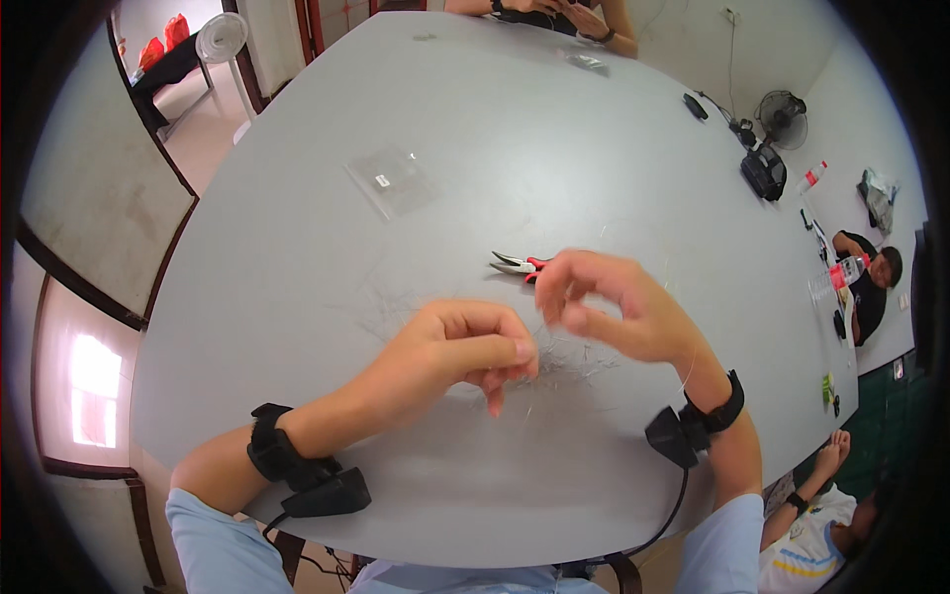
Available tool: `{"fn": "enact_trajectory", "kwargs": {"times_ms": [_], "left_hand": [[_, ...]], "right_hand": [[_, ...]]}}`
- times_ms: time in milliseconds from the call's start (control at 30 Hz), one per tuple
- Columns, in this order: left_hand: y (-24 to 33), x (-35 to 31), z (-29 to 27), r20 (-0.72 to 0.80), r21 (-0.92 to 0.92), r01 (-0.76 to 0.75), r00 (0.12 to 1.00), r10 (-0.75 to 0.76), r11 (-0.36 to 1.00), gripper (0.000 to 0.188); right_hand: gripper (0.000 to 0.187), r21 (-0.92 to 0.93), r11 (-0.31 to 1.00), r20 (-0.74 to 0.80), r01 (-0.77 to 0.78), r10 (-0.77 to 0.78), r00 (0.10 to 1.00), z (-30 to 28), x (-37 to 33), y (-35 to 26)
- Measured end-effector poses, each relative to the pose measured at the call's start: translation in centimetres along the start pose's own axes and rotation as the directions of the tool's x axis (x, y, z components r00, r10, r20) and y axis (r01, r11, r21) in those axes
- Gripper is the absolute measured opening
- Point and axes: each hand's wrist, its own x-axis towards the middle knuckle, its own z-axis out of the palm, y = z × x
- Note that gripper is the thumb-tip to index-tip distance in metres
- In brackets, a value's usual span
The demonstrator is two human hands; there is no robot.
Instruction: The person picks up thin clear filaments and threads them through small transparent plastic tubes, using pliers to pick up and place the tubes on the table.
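My left hand (460, 346) is closed in a pinch over the middle of the near table, thumb against the curled fingers. Whatever it holds is too fine to make out. Just right of it and slightly farther off, my right hand (618, 302) is raised, slightly blurred, its thumb and fingers curled toward each other in a pinch. Behind its fingertips lie pliers (515, 264) with red handles, partly hidden by the hand. Thin, hair-like clippings (584, 364) are scattered on the table under and beside both hands.
A clear plastic bag (391, 182) lies farther left on the grey table (297, 247). Another small bag (586, 63) is near a person's hands at the far end. A black case (764, 172) and a bottle (849, 271) stand toward the right. Two more people are at the right.
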Motion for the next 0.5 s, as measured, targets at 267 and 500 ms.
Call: {"fn": "enact_trajectory", "kwargs": {"times_ms": [267, 500], "left_hand": [[-0.5, 0.0, -0.2, 0.091, 0.212, 0.056, 0.993, -0.077, 0.976, 0.017], [-0.5, 0.1, -0.5, 0.049, 0.007, 0.135, 0.99, -0.136, 0.991, 0.021]], "right_hand": [[0.013, -0.076, 0.988, 0.241, -0.132, 0.147, 0.959, 0.4, -0.8, -2.2], [0.01, -0.028, 0.935, 0.401, -0.353, 0.334, 0.853, -2.9, -0.3, -1.7]]}}
